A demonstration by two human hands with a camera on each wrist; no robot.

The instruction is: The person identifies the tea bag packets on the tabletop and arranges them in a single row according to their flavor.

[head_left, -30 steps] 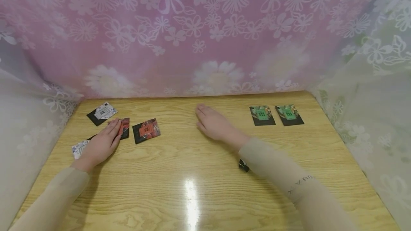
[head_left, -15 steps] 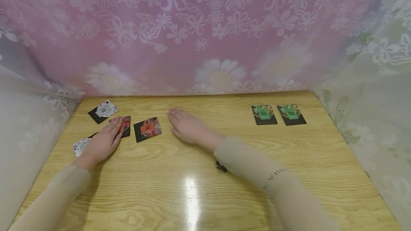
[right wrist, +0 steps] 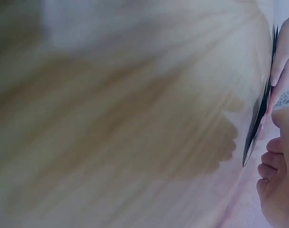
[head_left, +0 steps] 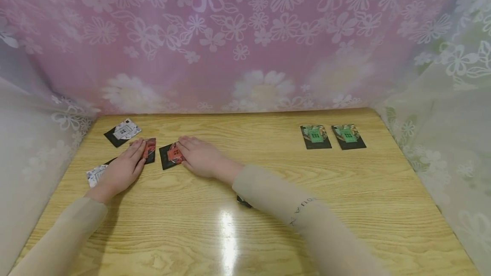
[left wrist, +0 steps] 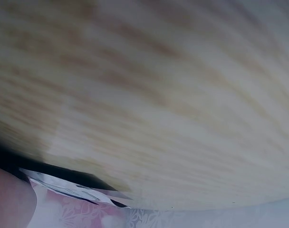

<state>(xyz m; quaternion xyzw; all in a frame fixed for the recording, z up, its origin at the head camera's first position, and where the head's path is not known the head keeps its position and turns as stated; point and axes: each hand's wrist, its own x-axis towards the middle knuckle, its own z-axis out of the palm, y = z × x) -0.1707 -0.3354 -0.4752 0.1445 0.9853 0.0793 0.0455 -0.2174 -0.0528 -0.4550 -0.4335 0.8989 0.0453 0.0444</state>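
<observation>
Tabletop point(head_left: 184, 229), packet point(head_left: 170, 156) partly behind right fingers point(head_left: 189, 144)

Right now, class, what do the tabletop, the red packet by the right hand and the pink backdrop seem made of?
Tabletop: wood or laminate, glossy; grain and bright reflection show.
Red packet: maybe coated paper or film, finish unclear; flat, printed.
Pink backdrop: perhaps fabric or plastic sheeting, faint sheen; gentle folds.

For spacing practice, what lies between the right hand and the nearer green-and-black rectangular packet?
Between right hand and packet, the head view shows bare woodgrain tabletop.
</observation>
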